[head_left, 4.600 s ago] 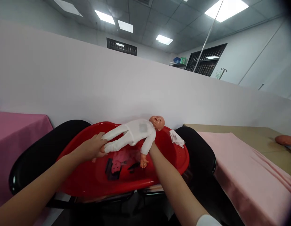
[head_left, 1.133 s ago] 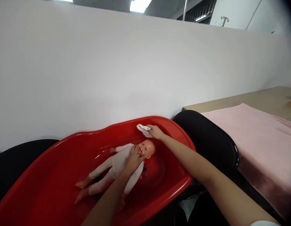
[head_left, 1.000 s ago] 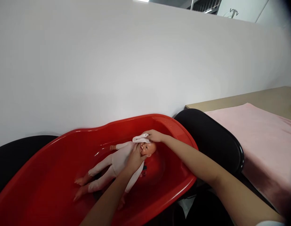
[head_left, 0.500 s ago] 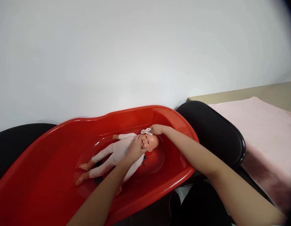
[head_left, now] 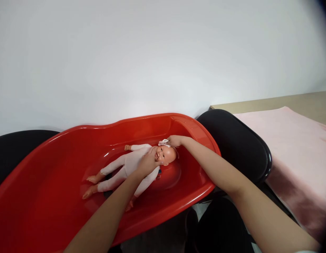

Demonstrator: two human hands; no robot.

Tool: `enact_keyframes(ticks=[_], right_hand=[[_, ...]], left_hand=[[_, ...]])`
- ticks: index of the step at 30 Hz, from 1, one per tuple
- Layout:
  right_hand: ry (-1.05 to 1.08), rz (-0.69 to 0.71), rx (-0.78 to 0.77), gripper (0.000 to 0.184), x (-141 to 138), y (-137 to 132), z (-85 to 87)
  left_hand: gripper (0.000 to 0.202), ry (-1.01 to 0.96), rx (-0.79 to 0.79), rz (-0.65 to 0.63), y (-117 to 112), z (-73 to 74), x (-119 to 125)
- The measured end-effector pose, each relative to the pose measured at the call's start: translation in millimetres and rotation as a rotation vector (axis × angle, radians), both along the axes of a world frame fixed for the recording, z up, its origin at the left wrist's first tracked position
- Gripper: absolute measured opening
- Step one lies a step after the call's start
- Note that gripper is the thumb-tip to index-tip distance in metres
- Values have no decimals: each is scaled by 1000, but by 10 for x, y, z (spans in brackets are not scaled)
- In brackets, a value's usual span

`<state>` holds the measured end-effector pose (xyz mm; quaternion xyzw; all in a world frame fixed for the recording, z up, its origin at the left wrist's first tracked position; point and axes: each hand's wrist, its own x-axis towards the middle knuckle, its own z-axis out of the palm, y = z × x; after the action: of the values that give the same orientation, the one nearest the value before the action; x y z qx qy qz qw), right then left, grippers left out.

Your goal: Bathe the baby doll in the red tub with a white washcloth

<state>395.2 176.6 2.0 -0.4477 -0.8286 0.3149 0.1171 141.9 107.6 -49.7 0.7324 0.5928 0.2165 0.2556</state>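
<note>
Tub (head_left: 73,130), right fingers (head_left: 173,141) pinching cloth (head_left: 164,142) against doll (head_left: 126,164)

Looks bright and even, with soft shadows. Shines a little along the red tub (head_left: 86,128) rim. Bends at the edges, goes dark in the right corners.

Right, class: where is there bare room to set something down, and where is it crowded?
Free: tub floor left of the doll; pink sheet right of the black chair. Crowded: left hand, right hand and cloth meet at the doll's head.
</note>
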Motion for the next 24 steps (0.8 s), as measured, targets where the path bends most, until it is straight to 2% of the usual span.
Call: enact_keyframes(ticks=[4,7,9,11,17,24], right_hand=[[-25,64,-148,34,-335,415,114],[-13,168,-207,37,-498,564,115],[15,258,-246,39,-529,594,80],[9,287,-250,39,-503,613,33],[-207,143,-238,42,-379,703,-50],[4,260,-235,37,-437,689,-90]], left_hand=[[48,64,-39,-11,12,116,-26],[54,66,-41,-25,19,132,-45],[59,56,-24,-39,18,110,-55],[60,68,-7,-48,14,87,-60],[40,138,-17,-53,12,94,-56],[53,115,-5,-64,40,52,-77]])
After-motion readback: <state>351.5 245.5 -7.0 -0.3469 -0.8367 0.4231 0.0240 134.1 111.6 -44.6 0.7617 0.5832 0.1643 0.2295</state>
